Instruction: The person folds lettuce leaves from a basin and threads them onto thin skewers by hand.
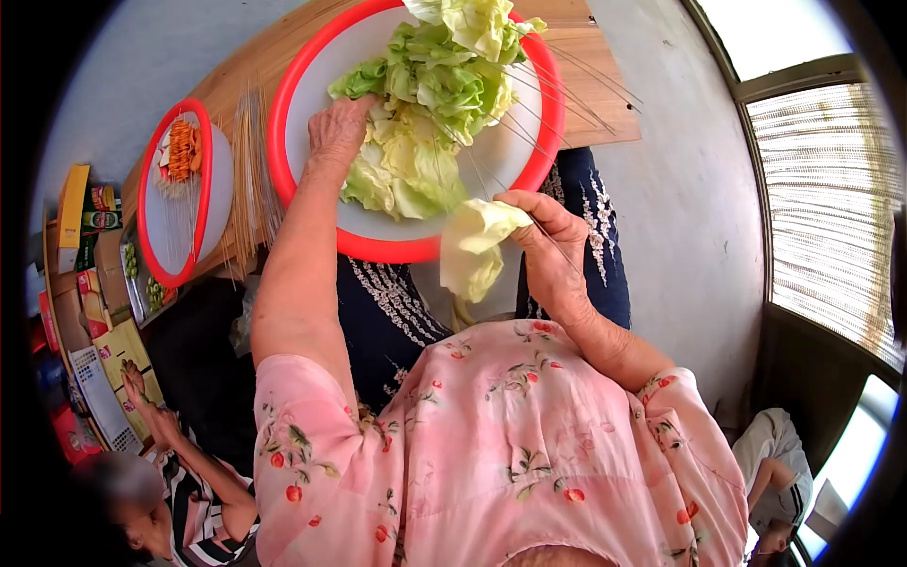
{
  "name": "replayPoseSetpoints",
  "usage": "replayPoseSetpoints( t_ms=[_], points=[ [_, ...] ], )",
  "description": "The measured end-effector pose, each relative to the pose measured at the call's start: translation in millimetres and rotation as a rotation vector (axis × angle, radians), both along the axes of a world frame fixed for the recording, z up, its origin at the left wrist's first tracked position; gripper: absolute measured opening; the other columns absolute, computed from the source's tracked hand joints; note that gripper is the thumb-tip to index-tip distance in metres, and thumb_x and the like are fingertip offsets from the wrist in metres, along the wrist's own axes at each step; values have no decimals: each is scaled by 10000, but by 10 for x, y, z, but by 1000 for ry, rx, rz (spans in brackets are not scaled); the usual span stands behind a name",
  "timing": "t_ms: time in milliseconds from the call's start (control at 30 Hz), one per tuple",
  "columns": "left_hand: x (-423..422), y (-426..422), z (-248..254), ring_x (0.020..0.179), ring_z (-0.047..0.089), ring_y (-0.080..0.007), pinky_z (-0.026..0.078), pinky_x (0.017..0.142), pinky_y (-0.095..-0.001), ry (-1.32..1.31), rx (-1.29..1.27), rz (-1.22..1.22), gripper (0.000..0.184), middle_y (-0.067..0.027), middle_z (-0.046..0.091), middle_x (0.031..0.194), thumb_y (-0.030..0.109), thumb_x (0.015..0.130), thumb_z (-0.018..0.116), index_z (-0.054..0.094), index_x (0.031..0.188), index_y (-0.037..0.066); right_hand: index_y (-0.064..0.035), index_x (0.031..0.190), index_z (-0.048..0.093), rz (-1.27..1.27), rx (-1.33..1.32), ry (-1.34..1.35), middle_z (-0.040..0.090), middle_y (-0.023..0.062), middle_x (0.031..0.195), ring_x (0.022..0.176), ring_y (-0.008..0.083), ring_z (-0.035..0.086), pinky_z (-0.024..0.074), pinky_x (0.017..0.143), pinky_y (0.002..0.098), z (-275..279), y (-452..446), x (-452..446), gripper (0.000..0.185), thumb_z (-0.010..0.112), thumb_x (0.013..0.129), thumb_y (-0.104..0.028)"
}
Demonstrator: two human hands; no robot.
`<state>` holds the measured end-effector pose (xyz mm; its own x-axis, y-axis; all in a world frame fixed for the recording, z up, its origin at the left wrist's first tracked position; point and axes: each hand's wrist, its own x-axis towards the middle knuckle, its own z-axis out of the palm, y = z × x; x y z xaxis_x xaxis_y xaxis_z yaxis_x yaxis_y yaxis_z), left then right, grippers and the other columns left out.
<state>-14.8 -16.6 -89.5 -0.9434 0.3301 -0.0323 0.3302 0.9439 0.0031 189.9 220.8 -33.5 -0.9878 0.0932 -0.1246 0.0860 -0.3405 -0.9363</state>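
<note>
My right hand [550, 241] is closed on a thin skewer [559, 248], pinching a pale lettuce leaf [474, 248] that hangs at its near end, just off the rim of a red-rimmed white tray [397, 248]. Heaped on that tray are green and yellowish lettuce leaves [425, 85], with several skewers [534, 132] sticking out to the right. My left hand [342, 128] reaches into the left side of the heap. Its fingers are bent round the edge of a lettuce leaf [361, 79], and the fingertips are partly hidden.
Left of the tray, a bundle of bare skewers [250, 170] lies on the wooden table [595, 80]. A smaller red-rimmed tray [215, 194] holds skewered orange pieces [184, 151]. Boxes [72, 217] stand further left. Two other people [203, 501] [777, 463] sit at lower left and lower right.
</note>
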Motion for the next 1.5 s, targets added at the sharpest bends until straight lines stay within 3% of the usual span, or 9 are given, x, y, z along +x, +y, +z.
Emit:
replayPoseSetpoints(
  t_ms=[433,733,933,1033,1233,1367,1500],
  points=[
    [-6,59,69,889,623,-329,495,750,-434,-139,-43,1,386,-152,641,947,28,823,439,596,1133,199,25,1040,626,-13,-60,-23,658,46,902,762,92,594,492,692,227,35,-26,32,177,544,885,-4],
    [152,-107,189,885,595,-349,479,730,-432,-82,128,-16,388,-170,595,929,107,843,562,528,1212,221,26,1033,625,8,-66,-13,652,35,888,757,82,584,484,695,220,22,-22,26,167,554,890,-25],
    [255,-290,193,889,571,-361,471,742,-426,-12,276,-98,265,-158,557,932,76,856,538,572,1108,149,27,1031,626,7,-38,-27,653,32,870,750,79,581,481,692,219,27,-41,28,167,554,890,-28],
    [277,-394,214,877,566,-368,464,736,-424,75,299,-16,211,-167,551,915,28,839,519,595,1024,96,28,1032,627,18,-41,-39,655,34,868,751,82,586,486,696,221,46,-60,36,170,554,890,-28],
    [398,-488,421,861,569,-381,457,720,-422,293,424,34,225,-192,565,887,-3,796,547,600,1004,65,28,1041,628,29,-22,-14,665,45,886,741,85,592,491,692,219,39,-87,74,176,551,895,-32],
    [488,-539,480,767,587,-414,464,669,-463,241,316,16,237,-225,604,789,88,773,634,562,989,23,25,1043,628,45,-23,-5,666,43,888,733,84,592,490,689,217,24,-98,79,177,551,894,-30],
    [408,-412,376,777,602,-420,475,664,-490,42,46,180,184,-244,616,799,89,793,582,521,951,16,24,1040,629,70,-4,-13,665,40,882,725,82,590,490,678,216,49,-128,81,178,550,889,-24]
  ],
)
